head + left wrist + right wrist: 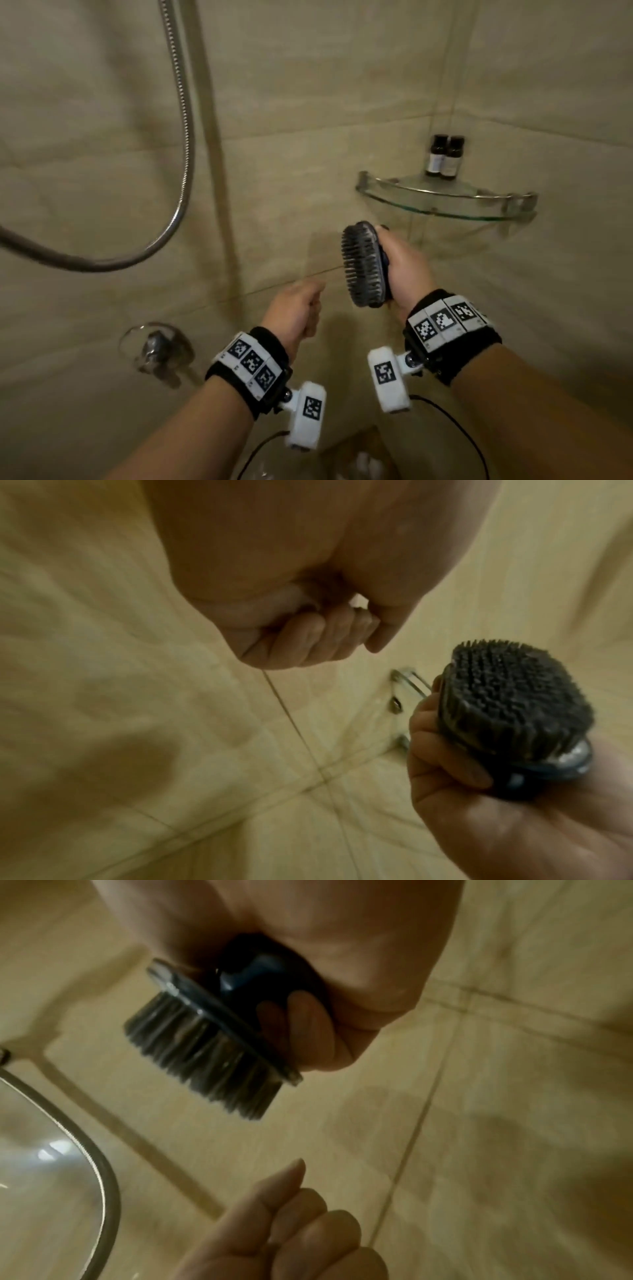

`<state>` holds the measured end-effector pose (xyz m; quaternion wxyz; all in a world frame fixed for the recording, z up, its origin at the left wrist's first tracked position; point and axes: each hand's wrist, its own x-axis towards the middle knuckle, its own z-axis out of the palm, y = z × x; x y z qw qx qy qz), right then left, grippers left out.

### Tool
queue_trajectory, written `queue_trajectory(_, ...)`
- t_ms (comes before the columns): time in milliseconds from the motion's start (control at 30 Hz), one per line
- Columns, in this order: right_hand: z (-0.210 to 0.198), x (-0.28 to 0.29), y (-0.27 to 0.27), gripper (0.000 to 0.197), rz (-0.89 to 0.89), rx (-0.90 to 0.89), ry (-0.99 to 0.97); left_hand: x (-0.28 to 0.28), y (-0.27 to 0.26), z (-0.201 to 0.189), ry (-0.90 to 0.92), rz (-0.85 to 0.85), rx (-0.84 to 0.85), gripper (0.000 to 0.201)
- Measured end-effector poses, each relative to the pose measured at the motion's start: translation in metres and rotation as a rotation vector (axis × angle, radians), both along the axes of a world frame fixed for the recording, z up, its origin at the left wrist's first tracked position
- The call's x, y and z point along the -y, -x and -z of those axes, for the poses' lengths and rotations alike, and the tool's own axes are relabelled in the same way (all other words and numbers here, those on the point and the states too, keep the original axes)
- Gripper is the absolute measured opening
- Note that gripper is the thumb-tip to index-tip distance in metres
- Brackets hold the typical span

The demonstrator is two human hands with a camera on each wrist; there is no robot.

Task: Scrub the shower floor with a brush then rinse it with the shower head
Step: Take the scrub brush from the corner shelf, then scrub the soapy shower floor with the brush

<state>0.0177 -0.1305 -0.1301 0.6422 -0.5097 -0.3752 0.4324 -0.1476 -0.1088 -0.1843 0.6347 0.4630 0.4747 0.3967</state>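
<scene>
My right hand point(407, 267) grips a dark scrub brush point(364, 265) by its blue-black handle, held upright in the air before the beige tiled wall, grey bristles facing left. In the right wrist view the fingers point(308, 1031) wrap round the brush point(205, 1047) handle. Left of it and a little lower, my left hand point(298, 308) is curled into a fist and holds nothing; the left wrist view shows those fingers point(308, 634) tucked in, with the brush point(514, 704) at the right. A metal shower hose point(183, 137) loops down the wall at the left; the shower head is out of view.
A glass corner shelf point(445, 202) with a metal rail sits just above and right of the brush, with two small dark bottles point(445, 156) on it. A chrome mixer valve point(157, 349) is on the wall at lower left. Cables hang from both wrist cameras.
</scene>
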Motion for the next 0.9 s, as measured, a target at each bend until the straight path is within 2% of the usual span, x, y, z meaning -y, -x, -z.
queue_trajectory(133, 0.053, -0.002, 0.059, 0.029, -0.162, 0.029, 0.155, 0.017, 0.068, 0.028, 0.126, -0.119, -0.002, 0.042)
queue_trajectory(267, 0.082, 0.002, 0.113, 0.029, -0.311, 0.098, 0.279, 0.033, 0.132, 0.048, 0.187, -0.222, -0.016, 0.037)
queue_trajectory(533, 0.131, 0.008, 0.241, 0.030, -0.489, 0.307, 0.383, 0.084, 0.274, 0.102, 0.289, -0.287, -0.090, 0.026)
queue_trajectory(633, 0.150, 0.020, 0.301, 0.037, -0.586, 0.372, 0.390, 0.109, 0.333, 0.122, 0.309, -0.340, -0.088, 0.025)
queue_trajectory(767, 0.175, 0.044, 0.383, 0.033, -0.718, 0.398, 0.390, 0.150, 0.401, 0.153, 0.341, -0.466, -0.072, 0.019)
queue_trajectory(833, 0.188, 0.053, 0.418, 0.038, -0.822, 0.438, 0.381, 0.172, 0.430, 0.167, 0.357, -0.554, -0.047, 0.022)
queue_trajectory(900, 0.203, 0.060, 0.451, 0.055, -0.947, 0.460, 0.380, 0.196, 0.456, 0.180, 0.368, -0.652, -0.030, 0.025)
